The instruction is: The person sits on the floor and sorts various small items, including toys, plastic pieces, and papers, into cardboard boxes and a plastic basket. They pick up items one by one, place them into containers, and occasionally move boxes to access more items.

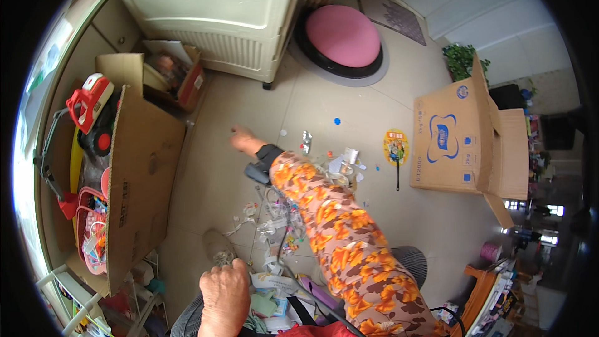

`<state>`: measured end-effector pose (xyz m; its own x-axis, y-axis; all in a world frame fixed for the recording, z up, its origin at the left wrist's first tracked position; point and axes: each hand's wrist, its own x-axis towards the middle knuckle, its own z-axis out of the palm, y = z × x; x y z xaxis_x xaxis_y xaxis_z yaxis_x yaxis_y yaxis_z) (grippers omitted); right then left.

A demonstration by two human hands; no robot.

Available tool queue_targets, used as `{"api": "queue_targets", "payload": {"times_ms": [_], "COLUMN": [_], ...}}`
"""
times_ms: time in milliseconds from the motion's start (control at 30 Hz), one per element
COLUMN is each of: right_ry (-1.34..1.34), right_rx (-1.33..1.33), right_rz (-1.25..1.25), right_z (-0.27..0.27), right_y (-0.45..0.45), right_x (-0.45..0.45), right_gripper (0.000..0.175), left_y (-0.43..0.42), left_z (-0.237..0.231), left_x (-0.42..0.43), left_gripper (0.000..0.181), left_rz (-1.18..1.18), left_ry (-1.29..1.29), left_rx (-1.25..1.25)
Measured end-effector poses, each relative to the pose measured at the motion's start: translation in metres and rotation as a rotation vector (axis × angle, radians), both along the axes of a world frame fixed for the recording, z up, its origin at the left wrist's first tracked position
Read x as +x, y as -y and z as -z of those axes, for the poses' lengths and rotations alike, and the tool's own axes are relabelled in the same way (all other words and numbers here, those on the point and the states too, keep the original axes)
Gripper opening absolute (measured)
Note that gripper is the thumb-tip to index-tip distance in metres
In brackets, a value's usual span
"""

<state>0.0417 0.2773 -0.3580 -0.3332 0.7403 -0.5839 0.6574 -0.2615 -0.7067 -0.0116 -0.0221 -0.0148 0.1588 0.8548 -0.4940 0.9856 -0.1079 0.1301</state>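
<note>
My right arm, in an orange-flowered sleeve (355, 238), stretches forward over the floor. My right hand (244, 141), above a dark wrist strap (267, 155), is over the tiles between the cardboard box of toys (145, 178) and the scattered bits. Its fingers look curled, and what is under them is hidden. Low in front of me, my left hand (223, 292) shows its back with the fingers bent; its palm is out of sight. Near it lie clear plastic scraps (271, 227), small colourful pieces (291, 242) and a pile of wrappers (271, 302).
A toy excavator (91, 103) and pink basket (93, 234) fill the left box. A cream storage bin (206, 23) stands ahead, near a pink balance dome (344, 35). An open carton (444, 140) is at right, beside a yellow round card (396, 147). A cable (285, 262) runs past my sleeve.
</note>
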Motion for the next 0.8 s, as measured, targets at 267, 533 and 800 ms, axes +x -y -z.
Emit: {"api": "queue_targets", "payload": {"times_ms": [267, 533, 800], "right_ry": [0.496, 0.779, 1.087], "right_rx": [0.419, 0.025, 0.264], "right_rz": [0.463, 0.859, 0.586], "right_z": [0.008, 0.079, 0.119], "right_y": [-0.037, 0.122, 0.129], "right_x": [0.369, 0.626, 0.682], "right_gripper": [0.042, 0.084, 0.052], "left_y": [-0.021, -0.046, -0.055], "left_z": [-0.009, 0.001, 0.023], "left_x": [0.031, 0.057, 0.061], "left_gripper": [0.005, 0.013, 0.006], "left_rz": [0.021, 0.013, 0.095], "left_ry": [0.068, 0.111, -0.024], "left_rx": [0.019, -0.111, -0.137]}}
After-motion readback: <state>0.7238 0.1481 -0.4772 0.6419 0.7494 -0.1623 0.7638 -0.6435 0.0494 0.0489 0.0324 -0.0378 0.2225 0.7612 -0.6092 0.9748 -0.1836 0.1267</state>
